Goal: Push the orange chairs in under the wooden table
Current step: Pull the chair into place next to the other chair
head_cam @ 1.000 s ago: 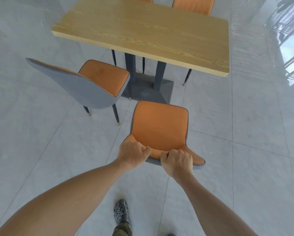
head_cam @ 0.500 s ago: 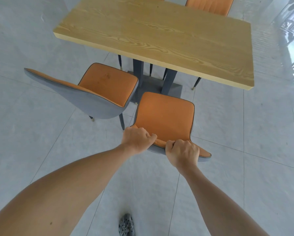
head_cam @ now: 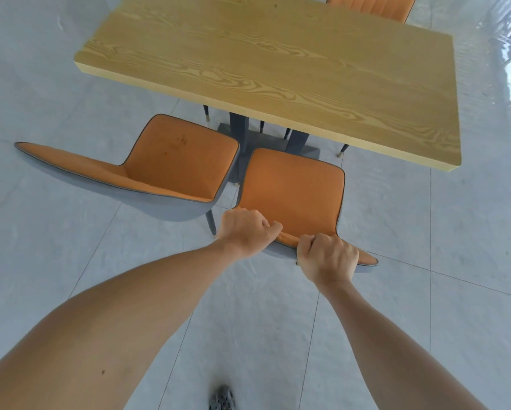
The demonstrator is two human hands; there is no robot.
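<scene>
Nearest to me, a shoe (head_cam: 222, 398) shows on the grey tiled floor (head_cam: 455, 321) at the bottom edge. Both my forearms reach forward to the backrest of the nearer orange chair (head_cam: 292, 187). My left hand (head_cam: 245, 232) curls its fingers (head_cam: 270, 225) over the top rim toward its left end; my right hand (head_cam: 326, 257) is wrapped round the same rim toward its right end, knuckles up. Both hands are gripping, not merely resting. This chair's seat front lies just short of the wooden desk (head_cam: 278, 63) edge, not yet under it. Judgement: padded shell on thin legs, probably light to moderate, stiff in the frame, soft at the cushion; the glossy tiles should let the feet slide, though they may catch on grout lines. The rim is the sensible hold, hands spread to keep it from yawing. Beside it on the left stands a second orange chair (head_cam: 171, 164), turned at an angle, also out. Past the desk, the far chair (head_cam: 369, 7) shows only its backrest top.
</scene>
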